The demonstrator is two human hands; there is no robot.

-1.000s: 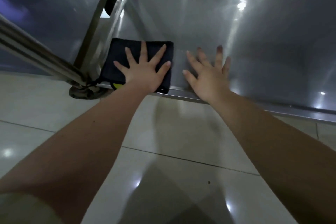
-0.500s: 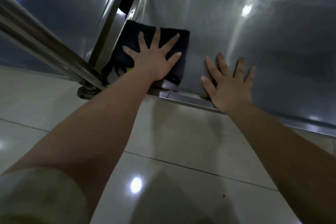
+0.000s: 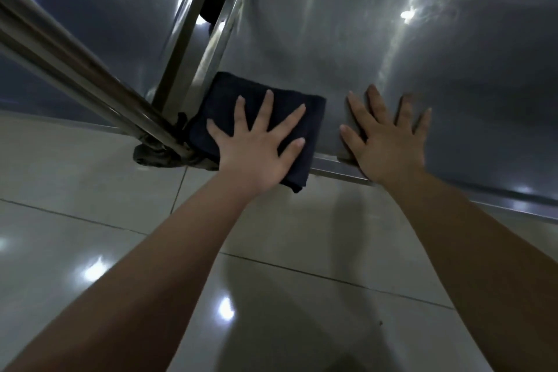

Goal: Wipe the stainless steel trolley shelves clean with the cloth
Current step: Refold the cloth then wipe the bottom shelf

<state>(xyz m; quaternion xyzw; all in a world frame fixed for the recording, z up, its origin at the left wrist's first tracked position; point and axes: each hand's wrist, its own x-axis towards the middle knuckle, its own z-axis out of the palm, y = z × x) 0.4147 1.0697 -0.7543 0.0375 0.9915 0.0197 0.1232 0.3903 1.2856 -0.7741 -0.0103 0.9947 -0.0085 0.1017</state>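
A folded dark blue cloth lies in the near left corner of the low stainless steel trolley shelf, its near edge hanging over the shelf's front rim. My left hand presses flat on the cloth with fingers spread. Just to its right, my right hand rests flat on the bare steel beside the cloth, fingers spread, palm over the front rim.
A slanted steel trolley post runs down to a caster at the shelf's left corner. Another steel shelf or panel lies at the left. Glossy floor tiles fill the foreground.
My left hand has dragged the cloth back toward the front rim after pushing it inward. The right hand stays flat on the shelf beside it.
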